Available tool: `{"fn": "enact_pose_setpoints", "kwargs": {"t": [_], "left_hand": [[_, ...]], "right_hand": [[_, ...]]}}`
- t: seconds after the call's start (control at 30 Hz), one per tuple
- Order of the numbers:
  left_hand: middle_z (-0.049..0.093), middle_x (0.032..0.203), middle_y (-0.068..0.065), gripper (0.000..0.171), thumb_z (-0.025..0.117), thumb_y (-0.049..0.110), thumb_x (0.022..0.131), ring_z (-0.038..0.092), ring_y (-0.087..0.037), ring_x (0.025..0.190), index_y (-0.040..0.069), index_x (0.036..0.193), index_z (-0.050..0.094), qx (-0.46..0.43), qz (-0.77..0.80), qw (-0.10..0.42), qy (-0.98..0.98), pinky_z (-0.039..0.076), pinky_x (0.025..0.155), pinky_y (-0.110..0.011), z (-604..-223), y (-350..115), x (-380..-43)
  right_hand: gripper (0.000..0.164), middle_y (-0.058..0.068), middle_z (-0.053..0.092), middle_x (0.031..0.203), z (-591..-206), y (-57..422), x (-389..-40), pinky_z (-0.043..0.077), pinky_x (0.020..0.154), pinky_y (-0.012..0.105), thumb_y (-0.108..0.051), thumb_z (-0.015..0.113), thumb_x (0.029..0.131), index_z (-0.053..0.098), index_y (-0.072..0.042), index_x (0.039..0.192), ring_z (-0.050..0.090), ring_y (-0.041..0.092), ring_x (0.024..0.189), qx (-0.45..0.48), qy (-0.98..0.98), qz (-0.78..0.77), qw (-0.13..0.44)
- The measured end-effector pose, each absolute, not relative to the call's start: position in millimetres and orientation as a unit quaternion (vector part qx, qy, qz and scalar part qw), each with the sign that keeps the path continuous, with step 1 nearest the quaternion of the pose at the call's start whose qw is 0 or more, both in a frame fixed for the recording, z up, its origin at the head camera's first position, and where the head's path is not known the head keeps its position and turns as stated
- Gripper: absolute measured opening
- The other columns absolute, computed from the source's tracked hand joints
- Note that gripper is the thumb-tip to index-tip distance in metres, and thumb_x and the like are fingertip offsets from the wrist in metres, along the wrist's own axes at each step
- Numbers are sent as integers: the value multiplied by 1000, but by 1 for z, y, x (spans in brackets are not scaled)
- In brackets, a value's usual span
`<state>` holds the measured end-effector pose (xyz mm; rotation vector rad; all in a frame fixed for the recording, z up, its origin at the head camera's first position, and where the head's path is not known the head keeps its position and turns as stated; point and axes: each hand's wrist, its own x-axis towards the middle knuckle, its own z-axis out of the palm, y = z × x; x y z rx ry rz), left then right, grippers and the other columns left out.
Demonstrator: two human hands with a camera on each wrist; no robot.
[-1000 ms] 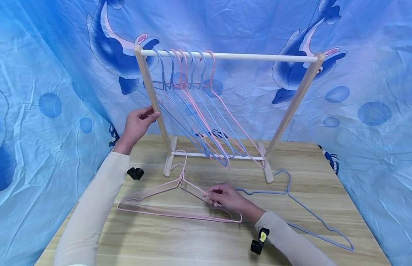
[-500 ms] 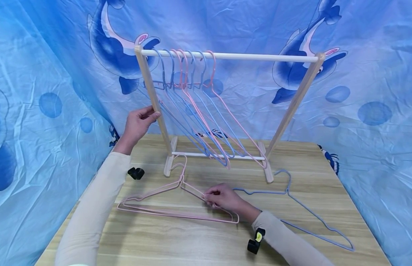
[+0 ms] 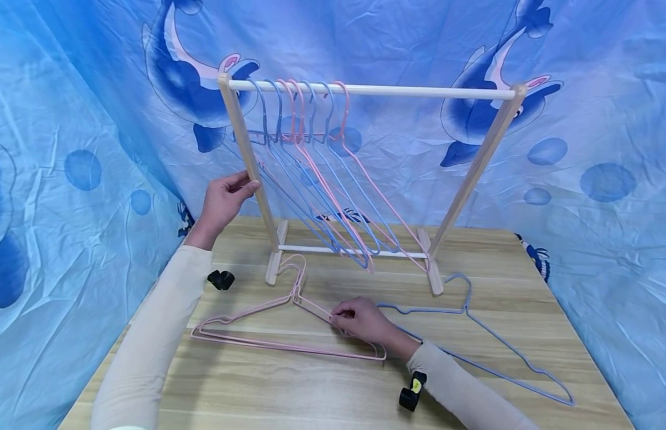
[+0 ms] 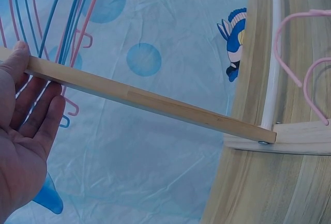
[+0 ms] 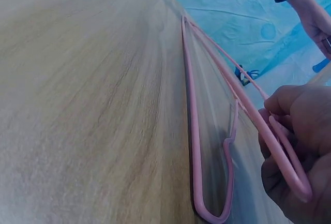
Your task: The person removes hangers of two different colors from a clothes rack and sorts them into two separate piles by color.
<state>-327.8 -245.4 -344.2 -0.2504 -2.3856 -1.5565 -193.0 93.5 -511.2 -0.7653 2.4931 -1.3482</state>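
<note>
My left hand point(image 3: 225, 200) grips the left wooden post point(image 4: 155, 100) of a small clothes rack, thumb on the near side and fingers behind. Low over the table, my right hand point(image 3: 362, 322) pinches the right shoulder of a pink hanger point(image 5: 271, 138). Beneath it a second pink hanger point(image 5: 194, 131) lies on the table, nearly lined up with the held one. Both pink hooks point toward the rack's left foot. Several blue and pink hangers point(image 3: 345, 113) hang from the left half of the white top rod point(image 3: 429, 91).
A blue hanger point(image 3: 465, 309) lies on the wooden table point(image 3: 289, 394) to the right, partly behind my right forearm. The rack's right post point(image 3: 475, 161) stands beyond it. Blue dolphin-print cloth point(image 3: 601, 251) surrounds the table at the back and sides.
The held pink hanger has shifted slightly left and its hook has come down closer to the lower hanger's hook. My left hand stays on the post.
</note>
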Motion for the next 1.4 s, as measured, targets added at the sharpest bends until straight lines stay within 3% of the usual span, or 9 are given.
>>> {"fn": "enact_pose_setpoints", "kwargs": {"t": [0.3,0.73,1.13,1.4], "left_hand": [[68,132,-16,58,67,49,96,66,-25,120,16,143,61,-84,-541,141,-825,52,106,-43,-344,-244,-327],[68,132,-15,57,67,48,96,66,-24,119,16,143,62,-90,-541,143,-824,53,106,-43,-344,-244,-329],[68,132,-15,58,67,48,96,66,-25,119,15,143,62,-86,-541,143,-824,53,105,-43,-343,-243,-328],[68,132,-15,58,67,49,96,66,-24,120,16,143,61,-84,-544,139,-823,52,106,-42,-344,-244,-328]], "right_hand": [[11,-10,69,74,-514,91,-194,52,58,20,-19,73,96,81,-11,98,60,3,62,-243,855,-448,93],[17,-14,71,79,-515,91,-194,53,62,22,-30,75,94,80,-14,99,62,2,69,-221,884,-402,87],[32,-4,76,100,-503,116,-188,58,81,24,-29,70,98,75,-6,120,71,9,92,-217,834,-487,142],[41,13,74,119,-490,154,-173,57,90,23,-25,71,99,68,3,129,71,15,105,-202,796,-557,123]]}}
